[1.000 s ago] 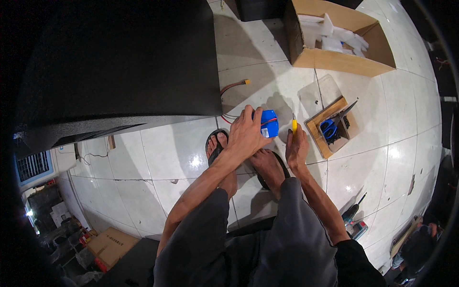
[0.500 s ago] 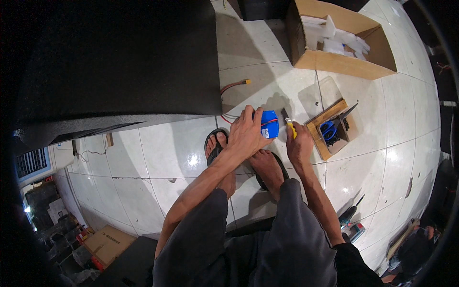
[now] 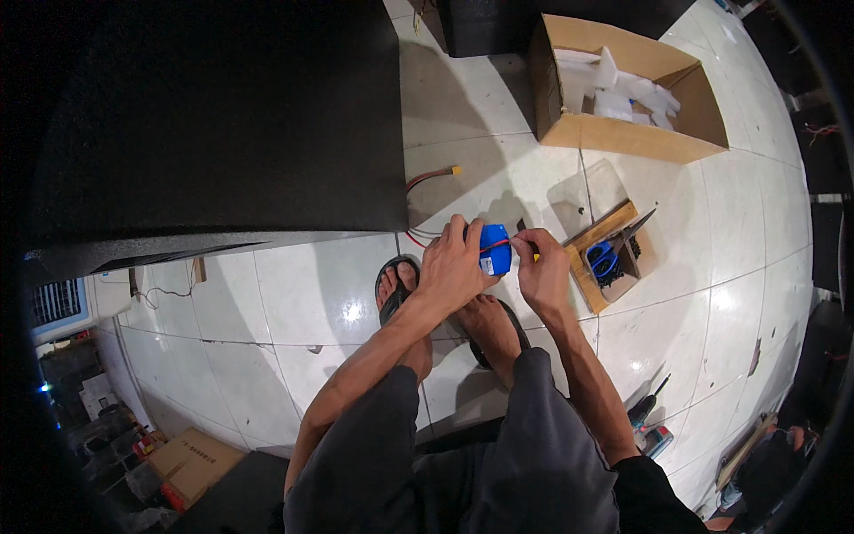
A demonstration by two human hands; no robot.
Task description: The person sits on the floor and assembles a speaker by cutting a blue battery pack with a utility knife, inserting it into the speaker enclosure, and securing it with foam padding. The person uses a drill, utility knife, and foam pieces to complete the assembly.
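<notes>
A blue shrink-wrapped battery pack (image 3: pixel 500 260) with a red wire across its top is gripped by my left hand (image 3: pixel 451 265) from its left side, above my sandalled feet. My right hand (image 3: pixel 546 278) is at the pack's right side, thumb and forefinger pinched close to the wire. Tucked in that same hand is a yellow utility knife (image 3: pixel 536 257); most of its handle is hidden by the fingers. Its dark blade points up and away from me. A red-and-black lead with a yellow connector (image 3: pixel 455 170) sticks out beside the large black box (image 3: pixel 267 116).
Right of my hand, a small bin (image 3: pixel 630 278) with a wooden strip (image 3: pixel 598 254) holds blue-handled scissors (image 3: pixel 604 259) and small black parts. An open cardboard box (image 3: pixel 623 141) with white foam stands farther off. A cordless drill (image 3: pixel 644 411) lies at lower right on the tiled floor (image 3: pixel 676 334).
My right hand has moved up and left to the battery pack, its fingertips now at the wire. The knife has sunk deeper into that hand. The view has shifted slightly.
</notes>
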